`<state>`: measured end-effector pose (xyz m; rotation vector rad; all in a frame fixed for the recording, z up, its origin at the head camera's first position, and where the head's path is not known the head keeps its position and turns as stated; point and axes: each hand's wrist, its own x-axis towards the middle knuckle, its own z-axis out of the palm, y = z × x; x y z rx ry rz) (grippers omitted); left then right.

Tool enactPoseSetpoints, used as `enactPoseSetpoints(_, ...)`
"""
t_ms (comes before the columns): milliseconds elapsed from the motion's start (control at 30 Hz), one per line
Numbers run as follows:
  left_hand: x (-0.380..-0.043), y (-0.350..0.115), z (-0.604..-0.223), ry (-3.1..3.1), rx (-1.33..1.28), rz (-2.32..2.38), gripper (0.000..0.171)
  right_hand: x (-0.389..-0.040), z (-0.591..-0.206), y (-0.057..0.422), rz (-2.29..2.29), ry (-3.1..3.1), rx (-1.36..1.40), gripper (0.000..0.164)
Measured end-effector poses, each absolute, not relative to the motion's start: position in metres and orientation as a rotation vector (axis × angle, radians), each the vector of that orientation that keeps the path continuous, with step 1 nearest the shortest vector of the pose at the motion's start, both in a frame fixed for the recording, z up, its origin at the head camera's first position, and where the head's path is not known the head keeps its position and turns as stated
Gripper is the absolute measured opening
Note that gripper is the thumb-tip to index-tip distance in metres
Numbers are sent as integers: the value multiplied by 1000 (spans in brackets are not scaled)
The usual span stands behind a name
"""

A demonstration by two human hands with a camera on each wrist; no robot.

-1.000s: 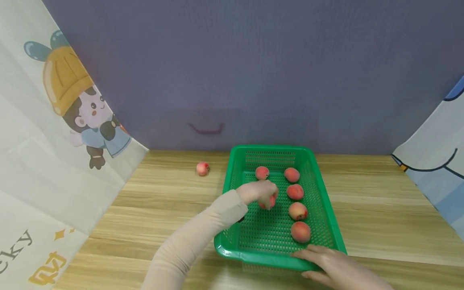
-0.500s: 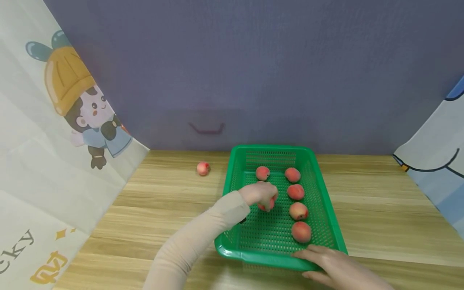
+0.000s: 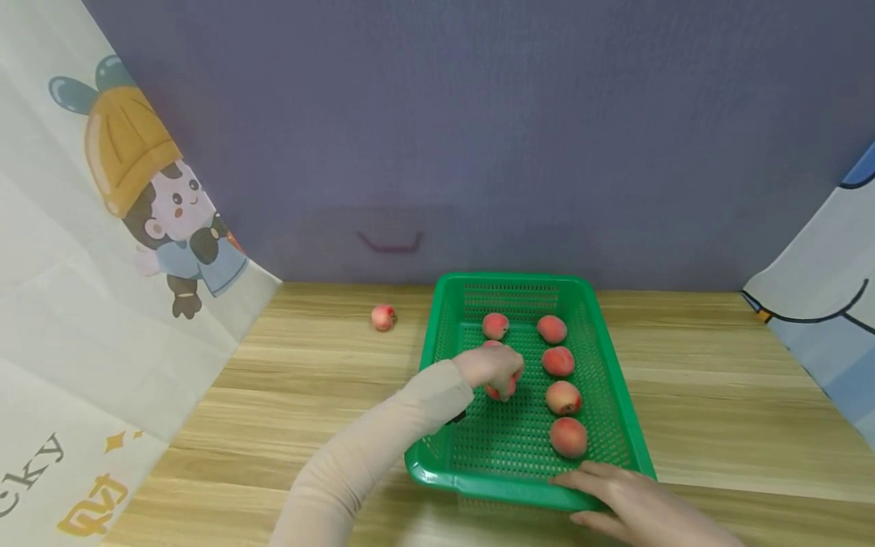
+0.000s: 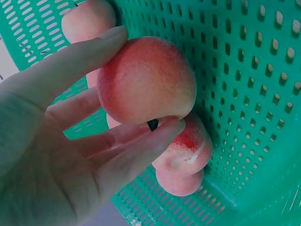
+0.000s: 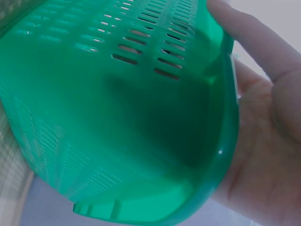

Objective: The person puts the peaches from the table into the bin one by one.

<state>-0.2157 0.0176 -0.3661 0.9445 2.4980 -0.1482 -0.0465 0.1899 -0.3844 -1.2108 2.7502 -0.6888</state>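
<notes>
In the head view a green plastic basket [image 3: 451, 483] stands on the wooden table with several red-and-yellow peaches in it. My left hand [image 3: 488, 365] reaches into the basket and pinches a peach [image 4: 148, 77] between thumb and fingers; in the head view the hand covers much of it. Behind that peach another one [image 3: 491, 344] is partly hidden by the hand, and a further peach [image 3: 495, 326] lies toward the back. My right hand [image 3: 625, 497] holds the basket's near right corner, its fingers over the rim [image 5: 230, 117].
Along the basket's right side peaches lie in a row, the nearest peach [image 3: 568, 437] close to my right fingers. A lone peach [image 3: 383, 317] sits on the table [image 3: 307, 380] left of the basket. A grey-purple panel [image 3: 519, 152] rises behind.
My left hand and the held peach have shifted very slightly; a little more of the peach behind the hand shows. The right hand stays on the basket's corner.
</notes>
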Motion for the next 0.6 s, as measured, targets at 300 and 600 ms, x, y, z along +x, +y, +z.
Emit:
enactPoseSetpoints(300,-216,17,-367,2469,942,-121,43,-47,-383,190,-701,2750,-1215,37)
enactPoseSetpoints(600,-218,19,-370,2466,952,-168,32,-46,-383,189,-703,2744,-1198,38)
